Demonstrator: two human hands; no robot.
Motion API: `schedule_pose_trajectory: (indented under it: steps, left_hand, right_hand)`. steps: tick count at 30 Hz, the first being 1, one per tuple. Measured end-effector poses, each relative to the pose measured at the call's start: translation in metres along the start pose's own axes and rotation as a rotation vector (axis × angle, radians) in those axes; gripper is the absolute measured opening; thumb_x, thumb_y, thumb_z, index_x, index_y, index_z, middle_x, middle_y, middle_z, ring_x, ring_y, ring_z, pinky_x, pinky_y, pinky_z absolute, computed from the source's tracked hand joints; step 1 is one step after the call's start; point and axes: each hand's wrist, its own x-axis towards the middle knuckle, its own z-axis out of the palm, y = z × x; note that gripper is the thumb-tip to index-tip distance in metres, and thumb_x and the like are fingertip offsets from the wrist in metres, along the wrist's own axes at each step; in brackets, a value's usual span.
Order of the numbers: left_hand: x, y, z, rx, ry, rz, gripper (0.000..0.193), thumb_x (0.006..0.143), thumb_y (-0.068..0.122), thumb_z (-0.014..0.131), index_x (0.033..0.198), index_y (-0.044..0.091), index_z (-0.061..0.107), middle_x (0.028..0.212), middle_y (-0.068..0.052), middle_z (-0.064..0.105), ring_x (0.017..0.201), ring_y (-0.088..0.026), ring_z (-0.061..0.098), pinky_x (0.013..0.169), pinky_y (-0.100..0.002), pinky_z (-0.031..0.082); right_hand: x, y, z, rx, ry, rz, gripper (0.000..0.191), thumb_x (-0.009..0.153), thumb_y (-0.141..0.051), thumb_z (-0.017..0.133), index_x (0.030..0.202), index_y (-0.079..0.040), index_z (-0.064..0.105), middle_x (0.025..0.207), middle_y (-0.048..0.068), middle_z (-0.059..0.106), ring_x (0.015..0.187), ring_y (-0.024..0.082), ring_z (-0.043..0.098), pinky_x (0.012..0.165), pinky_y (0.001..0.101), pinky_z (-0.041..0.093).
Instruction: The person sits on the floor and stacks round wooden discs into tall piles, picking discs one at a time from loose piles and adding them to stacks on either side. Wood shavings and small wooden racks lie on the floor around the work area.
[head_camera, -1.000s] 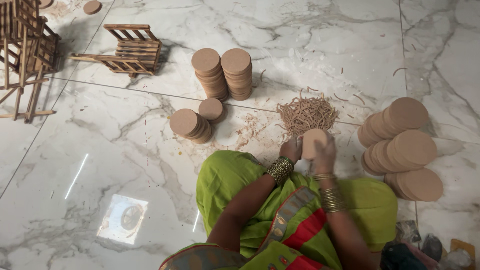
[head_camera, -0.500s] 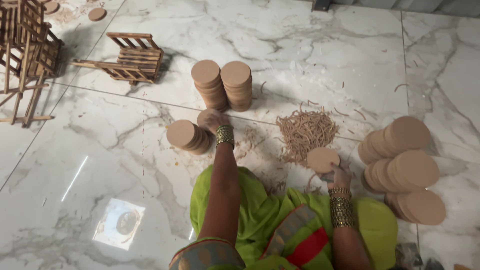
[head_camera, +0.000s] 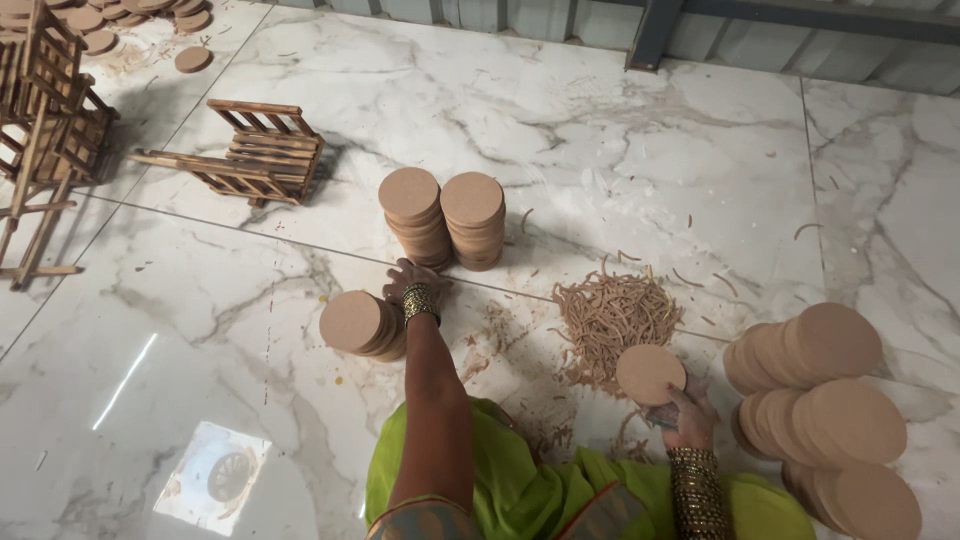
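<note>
Round fibreboard disc, plain brown and flat-faced, sits in the right hand, whose fingers curl around its lower edge and grip it just above the marble floor, with its face tilted up toward the camera. Stacked bangles cover the right wrist below it. Just beyond the disc lies a heap of thin wood shavings, curled strips spread loosely over the tile, with a few strays scattered farther out. To the right of the held disc, leaning piles of larger discs overlap one another in slanted rows.

On the other side, the left hand stretches forward with its arm straight, palm down on the floor. It is touching the near end of a short slanted stack of discs. Whether its fingers are closed on a disc or simply resting there I cannot tell, since the back of the hand hides them. A gold bracelet rings that wrist. Just past the left hand stand two upright stacks of discs, side by side and touching.

Farther left, a slatted wooden frame lies tipped on the floor, and a taller wooden rack stands at the left edge. More loose discs lie in the top left corner. A green garment covers the person's lap.
</note>
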Motion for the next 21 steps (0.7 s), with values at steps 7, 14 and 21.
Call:
schedule_pose_trajectory:
  steps: [7, 14, 21]
  left_hand:
    - [0.024, 0.006, 0.019, 0.08, 0.009, 0.132, 0.081, 0.081, 0.062, 0.076, 0.15, 0.027, 0.051, 0.156, -0.005, 0.037, 0.143, -0.04, 0.038, 0.103, -0.066, 0.045]
    - [-0.078, 0.017, 0.085, -0.01, -0.087, 0.11, 0.11, 0.064, 0.055, 0.095, 0.153, 0.033, 0.034, 0.155, -0.005, 0.034, 0.14, -0.043, 0.039, 0.1, -0.07, 0.048]
    - [-0.218, -0.018, 0.152, 0.109, -0.109, 0.29, 0.103, 0.071, 0.049, 0.092, 0.152, 0.027, 0.033, 0.153, -0.012, 0.036, 0.139, -0.049, 0.038, 0.103, -0.071, 0.044]
  right_hand:
    - [0.018, 0.012, 0.015, -0.049, 0.064, 0.033, 0.053, 0.089, 0.006, 0.061, 0.141, 0.001, 0.055, 0.131, 0.015, 0.065, 0.111, 0.032, 0.067, 0.085, 0.0461, 0.06]
    - [-0.044, -0.007, -0.001, -0.158, 0.085, 0.11, 0.052, 0.09, 0.002, 0.063, 0.141, -0.004, 0.054, 0.123, 0.02, 0.066, 0.088, 0.035, 0.074, 0.063, 0.0489, 0.063]
    - [-0.168, -0.059, -0.065, -0.147, -0.076, -0.428, 0.062, 0.093, 0.015, 0.07, 0.151, 0.006, 0.052, 0.147, 0.017, 0.059, 0.132, 0.028, 0.06, 0.108, 0.0367, 0.056]
